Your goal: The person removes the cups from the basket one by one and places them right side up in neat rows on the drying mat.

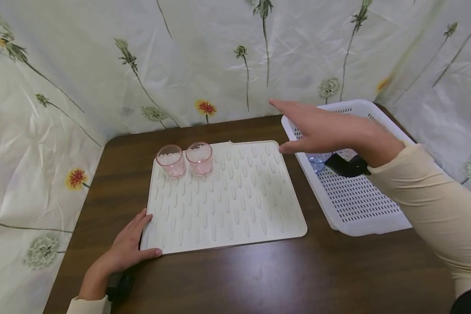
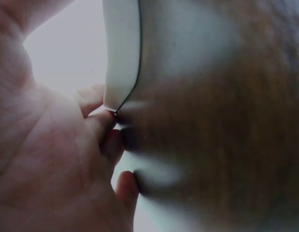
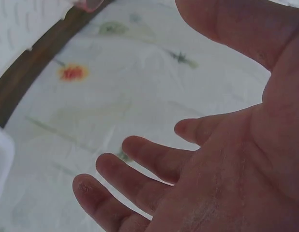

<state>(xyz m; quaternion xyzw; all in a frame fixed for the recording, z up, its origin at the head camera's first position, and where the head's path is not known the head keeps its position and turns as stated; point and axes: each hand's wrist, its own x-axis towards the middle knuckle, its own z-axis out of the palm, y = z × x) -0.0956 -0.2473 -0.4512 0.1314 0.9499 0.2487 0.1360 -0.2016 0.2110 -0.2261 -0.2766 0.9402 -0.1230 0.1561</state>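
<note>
Two pink-tinted clear glasses, a left glass (image 1: 171, 161) and a right glass (image 1: 199, 158), stand side by side at the far left corner of a white ridged mat (image 1: 235, 196). My left hand (image 1: 127, 244) rests at the mat's near left corner, thumb by the front edge and fingers along the left edge. In the left wrist view the fingers (image 2: 98, 121) touch the mat's rim. Held in the air over the white perforated basket (image 1: 361, 222), my right hand (image 1: 325, 128) has straight, spread fingers and holds nothing. Beneath its wrist, a bluish clear glass (image 1: 317, 161) lies in the basket, partly hidden.
The brown wooden table (image 1: 267, 274) carries the mat and, to its right, the basket. A flower-printed sheet (image 1: 204, 56) hangs behind and along both sides. The right forearm covers part of the basket.
</note>
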